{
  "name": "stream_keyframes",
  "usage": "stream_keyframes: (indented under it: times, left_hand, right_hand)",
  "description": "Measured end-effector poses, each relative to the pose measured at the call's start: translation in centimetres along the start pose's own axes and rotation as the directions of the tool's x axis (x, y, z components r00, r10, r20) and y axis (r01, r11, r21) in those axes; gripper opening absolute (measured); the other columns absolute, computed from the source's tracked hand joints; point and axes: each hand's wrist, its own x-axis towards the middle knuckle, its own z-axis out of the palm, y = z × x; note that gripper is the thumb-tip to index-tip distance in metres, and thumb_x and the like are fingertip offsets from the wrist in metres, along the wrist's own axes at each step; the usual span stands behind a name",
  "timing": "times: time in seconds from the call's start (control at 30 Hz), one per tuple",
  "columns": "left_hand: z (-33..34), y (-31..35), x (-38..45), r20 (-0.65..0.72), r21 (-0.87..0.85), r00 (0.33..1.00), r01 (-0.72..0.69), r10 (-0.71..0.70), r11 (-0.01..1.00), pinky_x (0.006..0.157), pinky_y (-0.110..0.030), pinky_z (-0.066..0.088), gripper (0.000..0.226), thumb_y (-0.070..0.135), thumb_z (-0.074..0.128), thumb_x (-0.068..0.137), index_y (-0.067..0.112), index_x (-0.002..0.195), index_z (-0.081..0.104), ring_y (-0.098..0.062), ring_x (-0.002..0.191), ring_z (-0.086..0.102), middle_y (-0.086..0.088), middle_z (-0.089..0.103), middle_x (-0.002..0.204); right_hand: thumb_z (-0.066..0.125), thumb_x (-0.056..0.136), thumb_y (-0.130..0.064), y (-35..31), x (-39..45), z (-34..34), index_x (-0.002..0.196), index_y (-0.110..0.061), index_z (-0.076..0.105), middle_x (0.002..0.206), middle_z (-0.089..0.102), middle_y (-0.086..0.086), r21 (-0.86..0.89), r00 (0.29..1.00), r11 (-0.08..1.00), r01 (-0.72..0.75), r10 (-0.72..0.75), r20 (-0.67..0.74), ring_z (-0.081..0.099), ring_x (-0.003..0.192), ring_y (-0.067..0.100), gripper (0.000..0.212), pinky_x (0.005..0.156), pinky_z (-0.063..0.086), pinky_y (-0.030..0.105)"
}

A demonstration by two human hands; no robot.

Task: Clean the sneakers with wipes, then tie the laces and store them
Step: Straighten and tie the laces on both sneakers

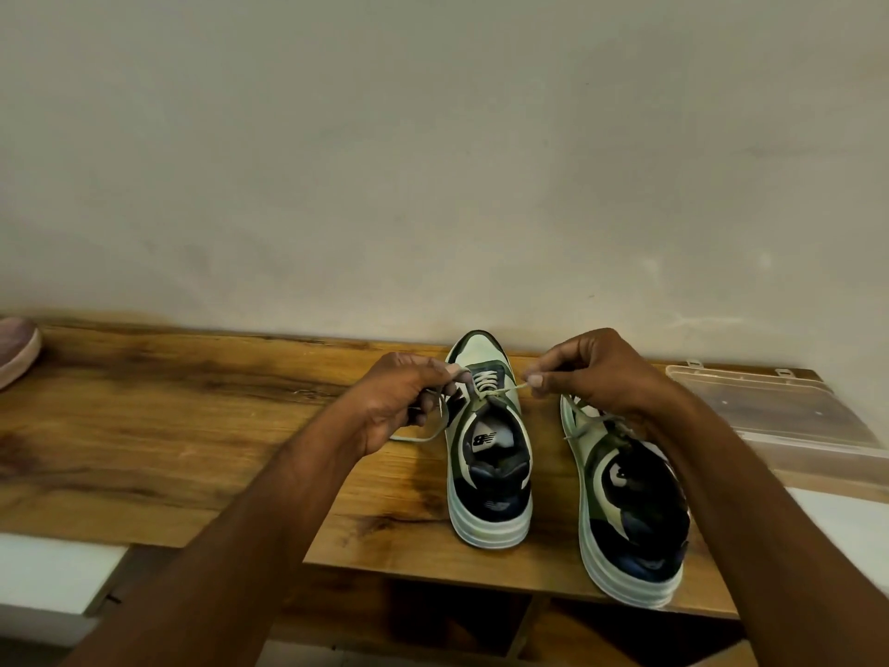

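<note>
Setting: a wooden bench top against a pale plaster wall.
Left sneaker: stands upright, heel toward the camera, toe to the wall (a logo shows on the insole).
Right sneaker: stands just beside it, nearer the bench edge, partly behind the right forearm.
Left hand: fingers curled, pinching one end of the pale lace; slack loops below the hand.
Right hand: thumb and forefinger pinch the other lace end, drawn taut across the eyelets.
Right edge: a clear plastic storage box.
Far left: the toe of a pink shoe.
</note>
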Motion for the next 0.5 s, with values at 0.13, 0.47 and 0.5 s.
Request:
stream_keyframes:
  times: [0.13, 0.47, 0.5]
  left_hand:
    - [0.2, 0.1, -0.2, -0.030, -0.040, 0.999, -0.021, 0.020, 0.999, 0.052, -0.025, 0.032, 0.024, 0.031, 0.070, 0.097, 0.016, 0.082, 0.078, -0.009, 0.052, 0.041, 0.002, 0.065, 0.070]
    - [0.9, 0.0, -0.3, -0.058, -0.035, 0.981, -0.187, 0.185, 0.982, 0.053, -0.025, 0.039, 0.019, 0.029, 0.070, 0.097, 0.017, 0.088, 0.083, -0.012, 0.056, 0.041, -0.018, 0.055, 0.086]
    - [0.9, -0.1, -0.2, -0.052, -0.041, 0.980, -0.192, 0.189, 0.981, 0.054, -0.025, 0.039, 0.019, 0.029, 0.070, 0.097, 0.017, 0.089, 0.083, -0.012, 0.057, 0.040, -0.019, 0.053, 0.088]
  right_hand:
    - [0.088, 0.078, -0.015, 0.2, 0.1, -1.0, 0.084, -0.013, 0.083, 0.075, 0.078, 0.001, -0.239, 0.993, 0.966, -0.099, 0.111, 0.037, 0.071, 0.073, 0.006, 0.007, 0.061, 0.049, 0.020]
    - [0.086, 0.078, -0.030, -0.8, -0.3, -0.9, 0.081, -0.005, 0.080, 0.060, 0.066, 0.000, -0.040, 0.999, 0.999, -0.016, 0.017, 0.048, 0.048, 0.043, 0.001, 0.026, 0.043, 0.037, 0.014]
    - [0.089, 0.074, -0.028, -0.7, -0.2, -0.8, 0.083, -0.008, 0.080, 0.054, 0.062, -0.006, -0.077, 1.000, 0.997, 0.014, -0.012, 0.027, 0.047, 0.044, -0.001, 0.023, 0.046, 0.038, 0.014]
